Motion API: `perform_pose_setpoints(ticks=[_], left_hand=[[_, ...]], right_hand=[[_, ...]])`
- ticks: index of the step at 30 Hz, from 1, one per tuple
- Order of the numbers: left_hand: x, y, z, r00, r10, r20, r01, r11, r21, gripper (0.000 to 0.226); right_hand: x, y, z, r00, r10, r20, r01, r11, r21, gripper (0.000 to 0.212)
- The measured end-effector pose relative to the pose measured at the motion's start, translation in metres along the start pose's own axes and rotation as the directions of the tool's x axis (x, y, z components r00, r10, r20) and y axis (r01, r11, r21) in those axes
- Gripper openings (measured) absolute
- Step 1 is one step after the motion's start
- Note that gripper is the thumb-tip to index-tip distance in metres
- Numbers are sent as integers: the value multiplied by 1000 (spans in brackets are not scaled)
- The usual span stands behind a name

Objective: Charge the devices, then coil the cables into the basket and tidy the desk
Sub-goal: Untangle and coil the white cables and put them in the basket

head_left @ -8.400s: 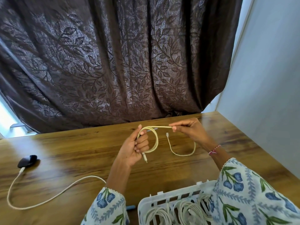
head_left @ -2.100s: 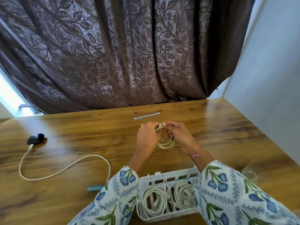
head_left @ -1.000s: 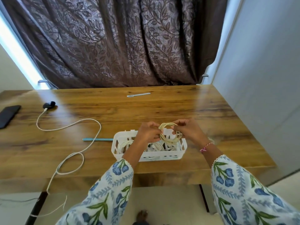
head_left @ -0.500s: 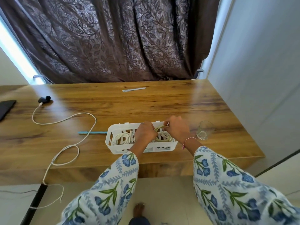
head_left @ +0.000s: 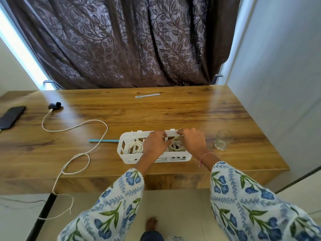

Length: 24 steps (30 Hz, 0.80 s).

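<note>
Yellowish-cream coiled charging cable (head_left: 177, 145) sits low inside right end of white slotted plastic basket (head_left: 129, 158), w/ both hands on it. Left hand (head_left: 155, 145) is over basket middle, fingers curled down toward coil; right hand (head_left: 191, 141) is at far right rim, fingers bent over coil's top edge. Looks like both pinch the coil, but fingertips are hidden behind knuckles, so can't tell if grasp is firm or already slackening. White coiled cable (head_left: 133, 147) lies in basket's left part, apart from the new coil.

Risks, judged from here: coil has no tie visible, so if let go before it's pressed flat it could spring open & spill loops over rim or tangle w/ the white one beside it. Basket is near desk's front edge, so a push from the hands might slide it toward the drop. Clear drinking glass (head_left: 223, 140) stands just beside right wrist; a quick pull-out could knock it.

Further out: long white cable (head_left: 76, 126) is plugged into small black device (head_left: 54, 105) at far left, loops across wooden desk (head_left: 173, 115) & hangs off front edge; snag risk by the feet. Blue pen (head_left: 103, 140) touches basket's left end, white pen (head_left: 147, 95) near dark leaf-patterned curtain (head_left: 130, 40), black phone (head_left: 11, 116) at left edge; none tidied yet
</note>
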State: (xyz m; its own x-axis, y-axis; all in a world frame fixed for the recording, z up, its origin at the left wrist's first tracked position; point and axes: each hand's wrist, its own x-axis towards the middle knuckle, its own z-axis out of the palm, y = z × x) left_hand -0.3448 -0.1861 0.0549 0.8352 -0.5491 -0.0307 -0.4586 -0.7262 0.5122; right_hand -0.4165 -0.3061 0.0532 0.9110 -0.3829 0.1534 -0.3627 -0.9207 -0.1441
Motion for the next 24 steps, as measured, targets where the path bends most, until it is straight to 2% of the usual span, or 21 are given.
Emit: perform_pose_setpoints(ticks=[2,4,7,10,13,19,24], left_hand=[[-8,-13,-6,991,106,-80,-106,994,2,31],[-17,-31,-12,967,225,-122,-217,973,78,37],[-28,-55,-22,960,276,-36,-260,936,239,58],[-33,-67,-23,966,232,116,-259,893,367,79],[-34,-71,-16,964,225,143,-266,840,473,75],[-34,-71,-13,958,265,108,-283,813,508,63],[-31,-73,-12,949,285,137,-312,776,548,60]], right_hand=[[-2,8,-1,998,22,-58,-18,997,77,30],[-3,20,-2,990,70,-120,-47,982,185,31],[-6,29,-6,983,87,-159,-48,970,237,29],[-5,26,-4,999,-43,-30,49,969,241,22],[-2,19,5,975,-126,181,105,987,120,16],[4,23,9,970,-114,216,95,991,94,13],[1,32,-6,999,-5,-35,18,921,389,24]])
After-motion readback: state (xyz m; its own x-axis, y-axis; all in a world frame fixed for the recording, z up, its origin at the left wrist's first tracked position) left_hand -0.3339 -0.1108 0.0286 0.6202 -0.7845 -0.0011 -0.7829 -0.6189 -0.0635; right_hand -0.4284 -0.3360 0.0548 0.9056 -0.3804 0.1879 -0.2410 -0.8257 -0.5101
